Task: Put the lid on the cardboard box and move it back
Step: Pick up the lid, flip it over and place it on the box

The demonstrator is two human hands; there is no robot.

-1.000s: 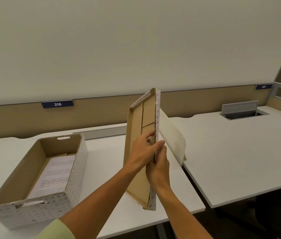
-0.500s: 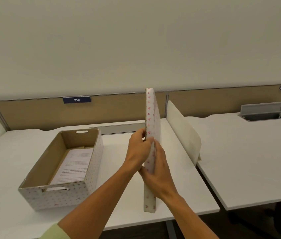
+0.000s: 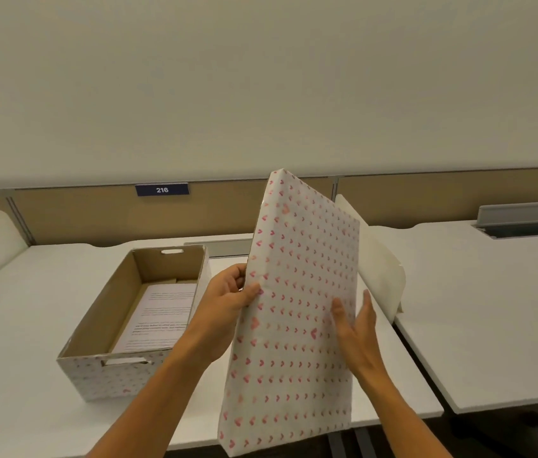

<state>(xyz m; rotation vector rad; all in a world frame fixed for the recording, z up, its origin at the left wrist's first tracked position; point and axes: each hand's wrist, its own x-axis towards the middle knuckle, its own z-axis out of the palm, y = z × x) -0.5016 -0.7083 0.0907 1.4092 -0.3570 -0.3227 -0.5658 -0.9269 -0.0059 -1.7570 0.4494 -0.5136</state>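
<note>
The lid [image 3: 297, 292], white with small pink hearts, stands nearly upright above the desk, its patterned top turned toward me. My left hand [image 3: 231, 295] grips its left edge, thumb on the front. My right hand [image 3: 355, 325] lies flat against the lid's face near the right edge, fingers spread. The open cardboard box [image 3: 109, 375], in the same heart paper, sits on the white desk [image 3: 29, 309] to the left of the lid. Printed sheets [image 3: 158, 315] lie inside it.
A cream divider panel [image 3: 380, 269] stands between this desk and the right-hand desk [image 3: 475, 309], just behind the lid. A grey cable hatch [image 3: 522, 219] is open at the far right. A tan partition with a "216" label [image 3: 162, 190] runs along the back.
The lid has turned from edge-on to showing its patterned top. My right hand has shifted from the edge to lie flat on its face. The view has swung left.
</note>
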